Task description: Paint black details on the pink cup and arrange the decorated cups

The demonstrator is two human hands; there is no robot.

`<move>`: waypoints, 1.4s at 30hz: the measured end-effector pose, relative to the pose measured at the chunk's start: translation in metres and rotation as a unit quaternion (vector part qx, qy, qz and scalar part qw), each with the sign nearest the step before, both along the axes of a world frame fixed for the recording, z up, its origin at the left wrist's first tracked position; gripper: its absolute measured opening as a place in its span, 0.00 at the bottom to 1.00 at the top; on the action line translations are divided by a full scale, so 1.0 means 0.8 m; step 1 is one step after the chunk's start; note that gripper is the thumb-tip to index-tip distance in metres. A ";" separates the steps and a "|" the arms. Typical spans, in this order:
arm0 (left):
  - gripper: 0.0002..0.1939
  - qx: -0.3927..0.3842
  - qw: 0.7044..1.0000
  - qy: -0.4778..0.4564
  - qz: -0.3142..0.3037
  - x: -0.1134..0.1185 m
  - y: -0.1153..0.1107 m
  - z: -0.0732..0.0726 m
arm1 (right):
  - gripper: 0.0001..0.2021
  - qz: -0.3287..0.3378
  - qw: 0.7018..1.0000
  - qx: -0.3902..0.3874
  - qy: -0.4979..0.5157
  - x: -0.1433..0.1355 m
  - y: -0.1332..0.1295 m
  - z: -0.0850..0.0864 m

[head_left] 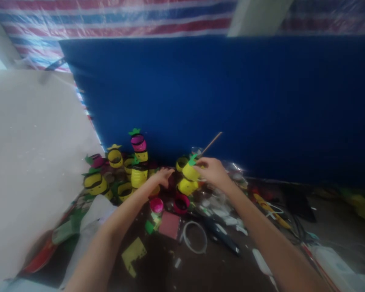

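My right hand (213, 172) has its fingers closed on a small yellow cup (190, 172) with a green leaf-shaped top. Just under it is another yellow cup (187, 186); whether the two touch I cannot tell. To the left, my left hand (163, 177) is held out with its fingers apart and nothing visible in them. It is nearest to a group of yellow cups, among them a ridged one (139, 177). A magenta cup (138, 142) tops that stack. Two pink-red cups stand in front of my hands, one of them a dark-mouthed cup (181, 203).
A blue panel (219, 97) rises behind the table. On the tabletop lie a pink square sheet (169, 225), a clear ring (195, 237), a dark long-handled tool (222, 235) and a cut yellow sheet (134, 255). A thin stick (212, 143) leans up behind the cups. A white power strip (337, 263) is at the right.
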State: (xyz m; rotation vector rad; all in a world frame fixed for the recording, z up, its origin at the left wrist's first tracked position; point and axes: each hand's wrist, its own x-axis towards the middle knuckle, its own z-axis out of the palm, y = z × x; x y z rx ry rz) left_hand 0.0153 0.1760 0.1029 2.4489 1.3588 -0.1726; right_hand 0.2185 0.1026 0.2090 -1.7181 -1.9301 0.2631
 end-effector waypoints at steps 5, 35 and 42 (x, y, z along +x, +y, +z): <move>0.54 0.043 0.999 0.007 0.028 -0.001 -0.026 0.008 | 0.09 -0.004 1.000 0.013 0.011 0.009 -0.004 -0.004; 0.11 0.251 0.963 -0.095 0.025 0.003 -0.111 -0.044 | 0.09 0.000 0.999 0.041 0.012 -0.043 0.010 -0.035; 0.16 0.247 0.956 -0.151 0.047 0.002 -0.117 -0.048 | 0.08 0.016 0.999 -0.012 -0.028 -0.054 0.020 -0.040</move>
